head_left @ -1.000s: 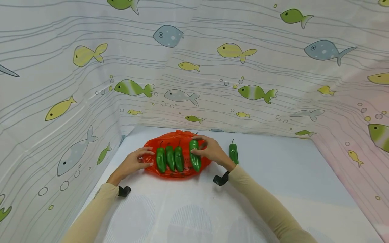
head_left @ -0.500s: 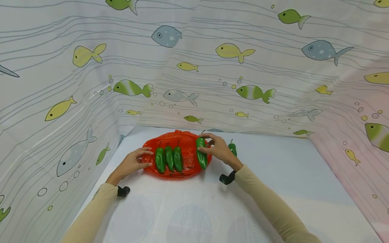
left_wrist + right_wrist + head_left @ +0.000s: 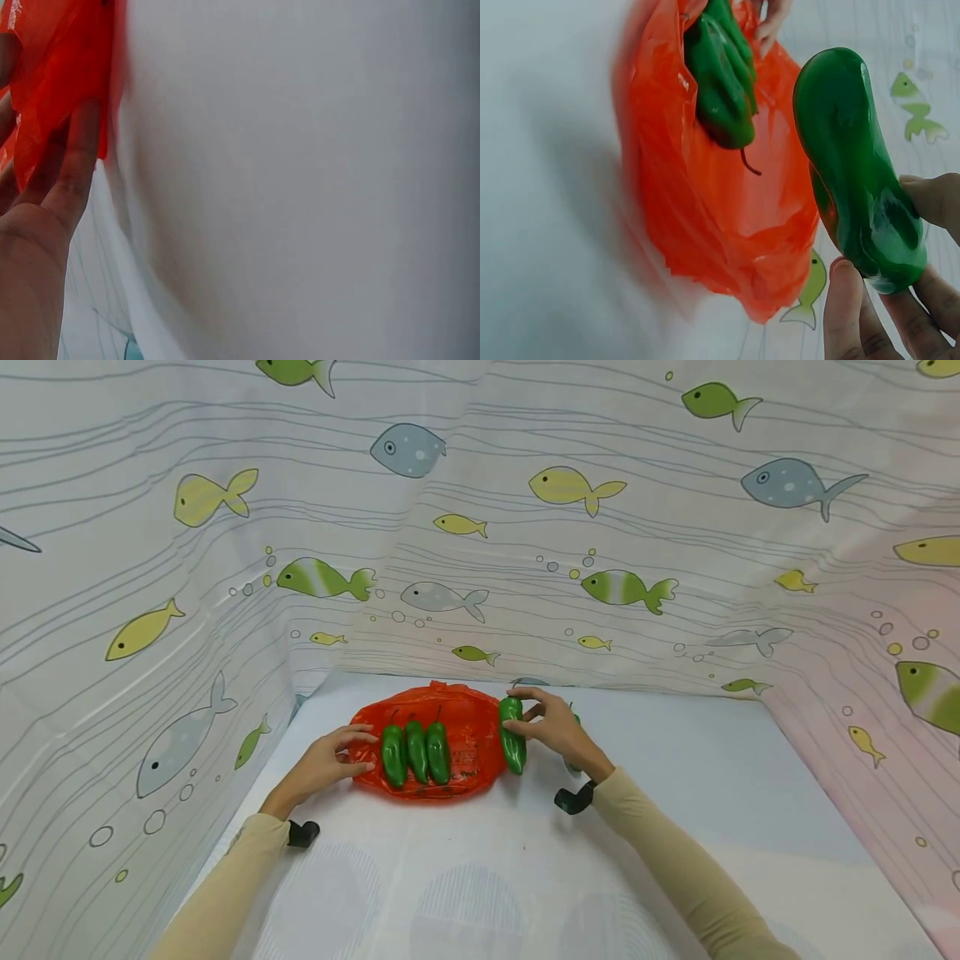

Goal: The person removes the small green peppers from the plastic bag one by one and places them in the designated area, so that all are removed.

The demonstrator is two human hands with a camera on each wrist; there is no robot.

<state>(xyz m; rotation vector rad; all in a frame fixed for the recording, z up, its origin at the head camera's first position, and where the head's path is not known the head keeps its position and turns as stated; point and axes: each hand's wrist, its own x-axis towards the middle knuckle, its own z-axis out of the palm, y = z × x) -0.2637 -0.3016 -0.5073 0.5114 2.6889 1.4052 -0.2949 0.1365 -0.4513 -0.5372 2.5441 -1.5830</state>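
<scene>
My right hand pinches a glossy green chili pepper between thumb and fingers, just past the right edge of a red plastic bag. Up close in the right wrist view, the held pepper is tilted, with fingertips around its lower end. Three more chili peppers lie side by side on the bag's left half. At the bag's left rim, my left hand touches the plastic with thumb and fingers spread apart. Its straight finger lies along the red film in the left wrist view.
Another green chili pepper lies on the white table, mostly hidden behind my right hand. Fish-printed sheeting rises as walls at the back and both sides. A black wrist mount projects below the right wrist.
My right hand has carried the green chili pepper rightward from over the bag to beyond its right edge. The left hand stays at the bag's left rim.
</scene>
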